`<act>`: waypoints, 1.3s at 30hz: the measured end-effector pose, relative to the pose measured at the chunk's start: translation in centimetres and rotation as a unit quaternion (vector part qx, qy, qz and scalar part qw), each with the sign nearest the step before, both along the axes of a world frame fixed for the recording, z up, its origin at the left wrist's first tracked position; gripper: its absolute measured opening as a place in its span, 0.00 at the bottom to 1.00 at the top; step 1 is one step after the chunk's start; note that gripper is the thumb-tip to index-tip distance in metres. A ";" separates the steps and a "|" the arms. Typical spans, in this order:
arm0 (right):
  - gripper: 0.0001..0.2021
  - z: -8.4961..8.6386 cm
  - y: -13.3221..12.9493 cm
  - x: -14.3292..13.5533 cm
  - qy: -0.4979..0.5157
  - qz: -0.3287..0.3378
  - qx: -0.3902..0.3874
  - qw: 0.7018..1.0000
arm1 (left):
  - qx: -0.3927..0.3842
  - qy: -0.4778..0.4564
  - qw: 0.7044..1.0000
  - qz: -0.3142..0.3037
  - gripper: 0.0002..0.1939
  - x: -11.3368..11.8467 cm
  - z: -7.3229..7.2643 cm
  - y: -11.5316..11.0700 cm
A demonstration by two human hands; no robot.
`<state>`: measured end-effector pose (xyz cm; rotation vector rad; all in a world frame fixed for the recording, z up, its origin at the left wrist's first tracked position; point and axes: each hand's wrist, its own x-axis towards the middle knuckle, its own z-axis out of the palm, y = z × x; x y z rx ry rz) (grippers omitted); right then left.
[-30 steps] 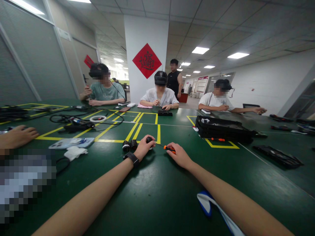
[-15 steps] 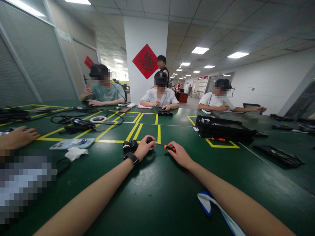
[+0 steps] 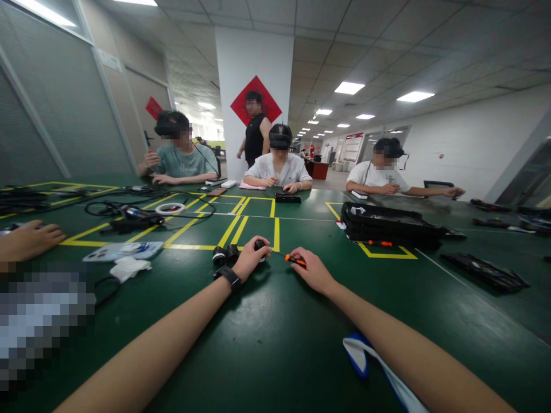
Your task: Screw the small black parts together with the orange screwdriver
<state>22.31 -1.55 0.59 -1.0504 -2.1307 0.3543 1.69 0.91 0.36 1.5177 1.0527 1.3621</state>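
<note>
My left hand (image 3: 249, 257), with a black band at the wrist, is closed around a small black round part (image 3: 259, 245) near the middle of the green table (image 3: 275, 344). In my right hand (image 3: 313, 269) is an orange and black screwdriver (image 3: 296, 261). Its thin shaft points left, and the tip reaches the part in my left hand; the exact contact is too small to tell. Two more black cylindrical parts, one (image 3: 219, 256) and another (image 3: 233, 253), stand just left of my left hand.
A black open case (image 3: 391, 222) lies right of centre, a dark panel (image 3: 484, 272) further right. Cables, a white ring (image 3: 170, 209) and a pale blue tray (image 3: 123, 251) are at left, beside another person's hand (image 3: 32, 241). A blue-white strap (image 3: 361, 355) lies near my right forearm.
The standing person in black behind the table has moved left, now in front of the red sign. My hands keep nearly the same pose and hold the same things.
</note>
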 end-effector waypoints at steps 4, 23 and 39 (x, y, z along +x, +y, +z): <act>0.12 -0.2 0.0 -0.1 0.006 -0.009 -0.007 1.000 | -0.004 -0.001 1.000 -0.003 0.12 0.0 -0.1 0.1; 0.10 -0.4 0.2 -0.1 -0.001 -0.024 -0.013 1.000 | -0.013 -0.014 1.000 0.002 0.11 0.1 0.2 -0.1; 0.10 0.7 -0.9 -0.3 0.046 0.015 0.009 0.999 | 0.062 0.059 0.996 0.035 0.12 -0.1 0.1 -0.3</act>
